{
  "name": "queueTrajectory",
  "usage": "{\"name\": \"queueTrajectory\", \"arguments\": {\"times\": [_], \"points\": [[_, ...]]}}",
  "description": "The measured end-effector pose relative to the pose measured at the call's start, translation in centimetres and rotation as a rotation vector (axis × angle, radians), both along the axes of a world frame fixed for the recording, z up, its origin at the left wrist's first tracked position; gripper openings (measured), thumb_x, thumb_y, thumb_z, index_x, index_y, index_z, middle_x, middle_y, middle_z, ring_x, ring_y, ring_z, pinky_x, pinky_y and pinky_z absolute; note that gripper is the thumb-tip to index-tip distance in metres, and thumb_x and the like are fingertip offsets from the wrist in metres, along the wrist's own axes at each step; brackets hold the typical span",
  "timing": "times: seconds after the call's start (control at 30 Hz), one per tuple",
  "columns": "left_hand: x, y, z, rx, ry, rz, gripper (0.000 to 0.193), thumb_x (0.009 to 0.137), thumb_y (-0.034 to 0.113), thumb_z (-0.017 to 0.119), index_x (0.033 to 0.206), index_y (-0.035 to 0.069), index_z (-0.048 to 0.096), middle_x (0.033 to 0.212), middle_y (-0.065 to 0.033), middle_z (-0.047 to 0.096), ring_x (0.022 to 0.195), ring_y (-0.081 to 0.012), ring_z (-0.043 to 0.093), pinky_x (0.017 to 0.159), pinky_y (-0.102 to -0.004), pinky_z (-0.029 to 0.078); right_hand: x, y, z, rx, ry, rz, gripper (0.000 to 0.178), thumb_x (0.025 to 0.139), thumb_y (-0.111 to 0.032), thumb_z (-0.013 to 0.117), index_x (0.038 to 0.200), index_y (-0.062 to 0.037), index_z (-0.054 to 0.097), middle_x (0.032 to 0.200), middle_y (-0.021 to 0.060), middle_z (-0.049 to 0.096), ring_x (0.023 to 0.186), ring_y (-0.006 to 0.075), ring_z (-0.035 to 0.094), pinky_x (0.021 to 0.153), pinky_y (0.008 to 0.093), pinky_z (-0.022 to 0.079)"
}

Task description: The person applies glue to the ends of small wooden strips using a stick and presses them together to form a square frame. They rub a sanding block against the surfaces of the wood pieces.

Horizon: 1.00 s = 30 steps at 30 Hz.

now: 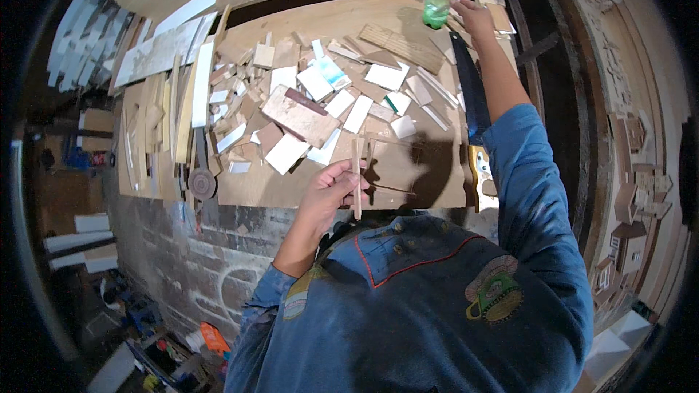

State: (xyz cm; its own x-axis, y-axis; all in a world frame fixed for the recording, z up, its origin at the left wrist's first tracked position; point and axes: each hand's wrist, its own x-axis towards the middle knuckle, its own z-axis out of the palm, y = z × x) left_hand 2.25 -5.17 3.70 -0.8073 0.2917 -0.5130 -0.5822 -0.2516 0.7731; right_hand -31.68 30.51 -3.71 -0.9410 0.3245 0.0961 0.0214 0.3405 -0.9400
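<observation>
Stacked white strips, flat and straight-edged, are filling the dim far left of a workshop. Beside them, long wooden slats, rough and pale brown, are lying along the left end of a wooden worktable, with a round disc marked by concentric rings sitting near its front edge. Across the middle, a heap of offcuts is spreading in squares, slivers and blocks, smooth white faces mixing with bare grain (one thick plank is showing parallel grooves). Just in front of the heap, the person's left hand is pinching a slim, straight wooden strip between thumb and fingers, holding it nearly upright, close to the table's front edge. The person is wearing a blue garment with red stitching and embroidered patches. At the far side of the table, a translucent green container, rounded and glossy, is standing beside the fingertips of the right hand, which is reaching out with bent fingers; whether they are gripping anything, one cannot tell. Below that outstretched arm, a handsaw is lying with its dark, flat blade pointing away and its yellow handle nearest the person. Farther right, small box-like wooden pieces are resting on another pale surface.
</observation>
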Motion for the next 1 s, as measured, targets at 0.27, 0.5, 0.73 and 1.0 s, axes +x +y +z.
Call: {"name": "queueTrajectory", "arguments": {"times": [0.27, 0.5, 0.73, 1.0], "points": [[0.8, -0.5, -1.0, -0.062, -0.008, 0.073, 0.033, 0.093, 0.018, 0.058, 0.121, 0.002, 0.056, 0.093, -0.0089, 0.067, 0.083, -0.0148, 0.065, 0.073, -0.0288, 0.056, 0.3, -2.5, 2.9, 0.503, 0.045, 0.007, 0.035, 0.080, -0.042, 0.070, 0.101, -0.0141, 0.073, 0.079, 0.0079, 0.071, 0.070, 0.0195, 0.066, 0.066, 0.0315, 0.049], [0.7, -0.4, -0.6, -0.034, -0.044, 0.117, 0.033, 0.094, 0.018, 0.055, 0.122, 0.000, 0.056, 0.094, -0.0079, 0.065, 0.078, -0.0160, 0.066, 0.073, -0.0295, 0.057, 0.2, -2.9, 3.1, 0.664, 0.109, 0.014, 0.033, 0.079, -0.040, 0.063, 0.098, -0.0139, 0.072, 0.086, 0.0141, 0.070, 0.080, 0.0339, 0.067, 0.074, 0.0419, 0.053], [0.5, -0.4, -0.2, 0.123, -0.049, 0.123, 0.037, 0.095, 0.016, 0.054, 0.128, -0.001, 0.051, 0.092, -0.0057, 0.063, 0.076, -0.0158, 0.066, 0.070, -0.0282, 0.057, 1.5, -2.1, 4.4, 0.546, 0.244, -0.105, 0.028, 0.083, -0.033, 0.063, 0.098, -0.0117, 0.071, 0.085, 0.0146, 0.069, 0.079, 0.0316, 0.067, 0.071, 0.0385, 0.052], [0.6, 0.2, 1.3, 0.297, -0.030, 0.129, 0.043, 0.092, 0.012, 0.057, 0.132, -0.001, 0.046, 0.092, -0.0071, 0.063, 0.080, -0.0155, 0.066, 0.071, -0.0257, 0.056, 16.5, -5.6, 12.9, -0.412, 0.422, 0.107, 0.015, 0.091, -0.014, 0.058, 0.095, -0.0003, 0.064, 0.077, 0.0015, 0.062, 0.059, 0.0051, 0.050, 0.051, 0.0186, 0.037]]}}
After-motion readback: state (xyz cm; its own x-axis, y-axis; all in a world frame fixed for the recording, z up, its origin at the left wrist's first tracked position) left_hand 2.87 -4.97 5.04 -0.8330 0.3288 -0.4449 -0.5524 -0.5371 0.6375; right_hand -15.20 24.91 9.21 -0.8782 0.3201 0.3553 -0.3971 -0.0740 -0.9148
